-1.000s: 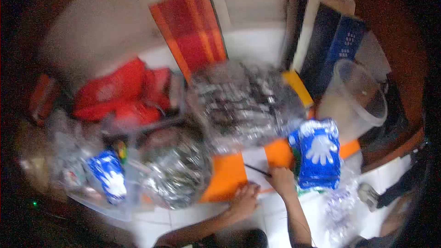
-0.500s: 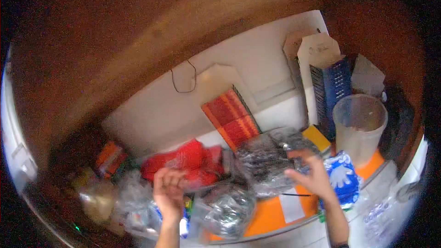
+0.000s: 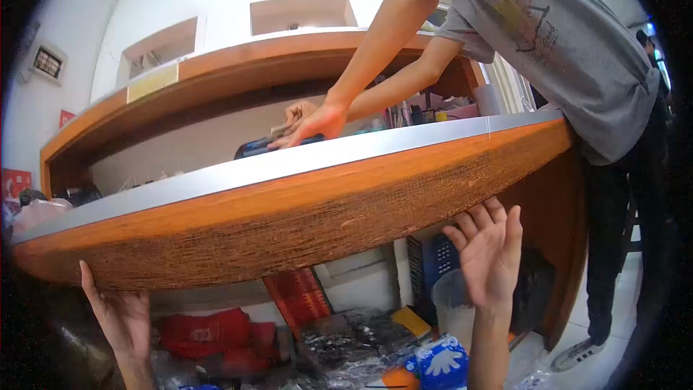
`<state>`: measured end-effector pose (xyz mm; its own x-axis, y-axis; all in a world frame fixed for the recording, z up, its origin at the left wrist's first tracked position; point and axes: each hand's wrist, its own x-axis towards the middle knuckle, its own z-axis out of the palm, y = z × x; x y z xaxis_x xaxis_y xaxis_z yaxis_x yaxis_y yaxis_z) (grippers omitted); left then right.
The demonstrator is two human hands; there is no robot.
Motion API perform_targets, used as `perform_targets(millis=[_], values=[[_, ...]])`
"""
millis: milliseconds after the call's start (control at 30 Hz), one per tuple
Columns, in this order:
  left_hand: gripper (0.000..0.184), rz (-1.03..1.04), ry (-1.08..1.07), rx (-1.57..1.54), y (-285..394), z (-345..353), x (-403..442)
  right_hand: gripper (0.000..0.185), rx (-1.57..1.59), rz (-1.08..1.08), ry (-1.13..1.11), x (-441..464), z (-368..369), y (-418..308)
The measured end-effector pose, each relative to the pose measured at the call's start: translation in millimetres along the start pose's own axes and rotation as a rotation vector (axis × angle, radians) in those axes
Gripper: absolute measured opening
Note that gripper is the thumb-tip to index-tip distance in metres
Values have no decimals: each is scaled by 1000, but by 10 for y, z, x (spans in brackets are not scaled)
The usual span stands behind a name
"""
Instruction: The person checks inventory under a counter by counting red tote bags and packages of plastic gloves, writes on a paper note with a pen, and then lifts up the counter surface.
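My left hand [image 3: 124,318] is raised at the lower left edge of a wooden counter front [image 3: 303,235], palm toward me. Its thumb stands apart in front of the panel, while its fingertips go out of sight behind the lower edge. My right hand [image 3: 487,256] is open at the panel's lower edge further right, fingers spread with their tips at the edge. Neither hand shows a held thing. Below the panel, between my hands, lie red cloth or bags [image 3: 206,336], a clear-wrapped dark bundle [image 3: 346,336] and a blue pack with a white glove print [image 3: 440,361].
A person in a grey shirt [image 3: 556,50] leans over the white countertop [image 3: 404,148], hands on a dark object [image 3: 253,148]. Under the counter are a translucent bin [image 3: 451,303], a blue crate [image 3: 433,267] and a red patterned box [image 3: 299,300]. Pens and bottles stand behind.
My view has tilted up from the shelf beneath the counter to its front and top. Both hands have moved from above the stored items to the panel's lower edge, further apart.
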<state>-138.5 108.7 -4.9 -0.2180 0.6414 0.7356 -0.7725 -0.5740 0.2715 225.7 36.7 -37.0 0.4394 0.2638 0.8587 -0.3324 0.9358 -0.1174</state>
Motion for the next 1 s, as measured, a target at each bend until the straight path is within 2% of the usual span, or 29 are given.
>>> perform_targets(millis=[100, 233, 267, 400, 567, 633, 700, 767, 800, 867, 1000], values=[[55, 3, 34, 46, -74, 142, -122, 37, 5, 53, 82, -27, 125, -58], [59, 64, 11, 130, -107, 115, -192, 42, 104, 185, 84, -98, 324, -2], [58, 58, -7, 127, -112, 91, -184, 45, 109, 174, 50, -93, 403, 58], [57, 38, -9, 52, -104, 87, -141, 48, 75, 165, 168, -51, 719, 211], [68, 11, 68, 167, -89, 124, -137, 45, 16, 113, 130, -53, 751, 257], [61, -1, 34, 64, -113, -1, -90, 43, -4, 111, 201, -50, 754, 269], [59, 13, 234, 62, -141, 14, -88, 42, 2, 109, 157, -46, 758, 271], [59, 59, 252, 44, -182, -55, -69, 42, 6, 131, 140, -51, 706, 257], [78, 105, 245, 284, -200, -2, -91, 42, 18, 121, 112, -46, 676, 250], [75, 107, 248, 302, -235, 7, -120, 42, -3, 117, 114, -56, 658, 209], [66, 9, 280, 124, -228, -72, -156, 42, 13, 111, 187, -75, 719, 246]])
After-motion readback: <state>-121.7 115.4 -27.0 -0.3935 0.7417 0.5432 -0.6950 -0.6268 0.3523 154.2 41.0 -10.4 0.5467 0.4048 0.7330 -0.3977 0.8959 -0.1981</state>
